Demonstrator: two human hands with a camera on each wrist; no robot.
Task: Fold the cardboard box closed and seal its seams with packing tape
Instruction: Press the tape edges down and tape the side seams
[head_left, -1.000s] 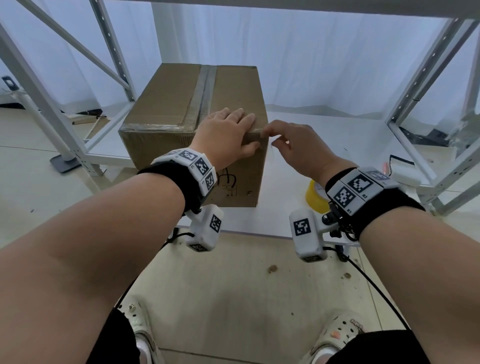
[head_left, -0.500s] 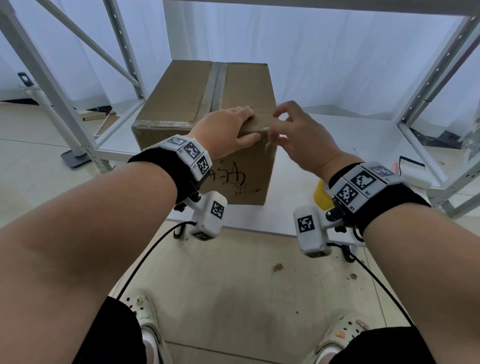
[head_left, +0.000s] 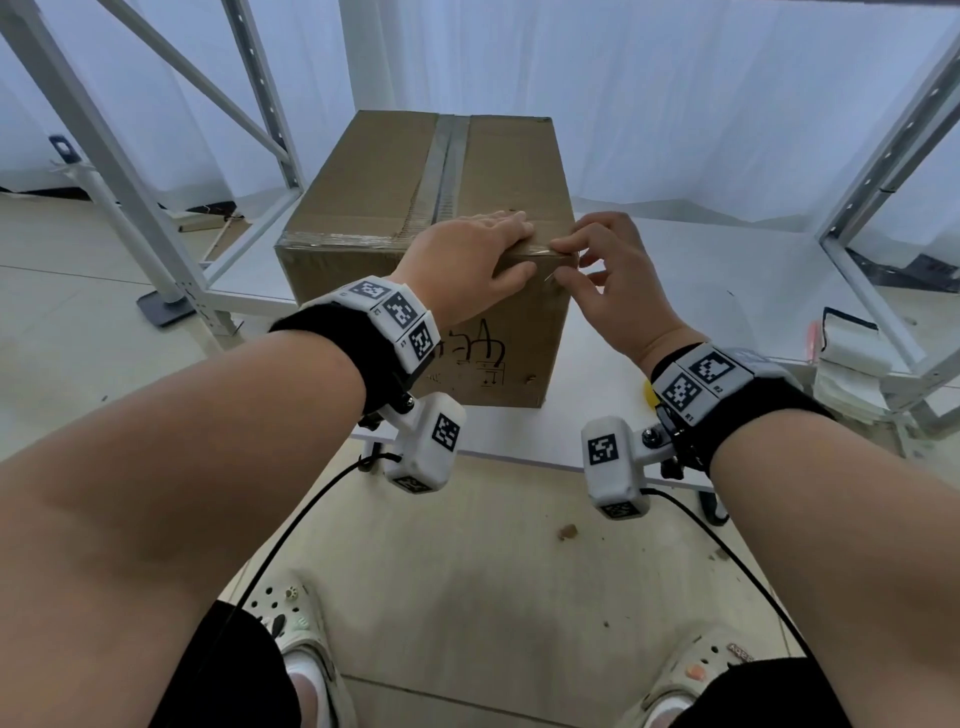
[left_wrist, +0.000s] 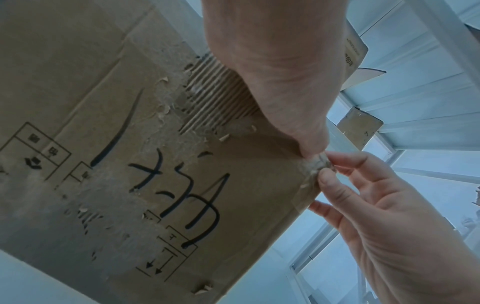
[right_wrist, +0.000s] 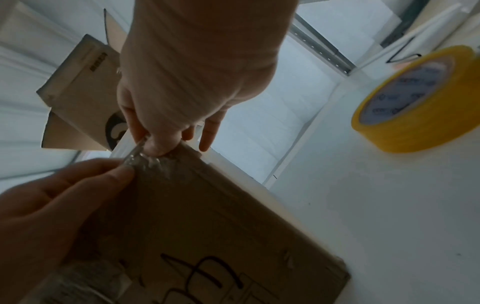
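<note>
Two hands (head_left: 540, 270) at cardboard box (head_left: 395, 171) near corner, pinching tape (left_wrist: 318, 164)

Tape roll (head_left: 649, 391) mostly hidden behind right wrist in head view, tape end (right_wrist: 135, 159) crumpled and blurred between right fingertips, box (left_wrist: 130, 144) cut off by frame edges, left fingertips hidden over box's top edge

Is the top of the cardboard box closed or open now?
Closed. The top flaps of the cardboard box lie flat, and a tape strip runs along their centre seam.
</note>
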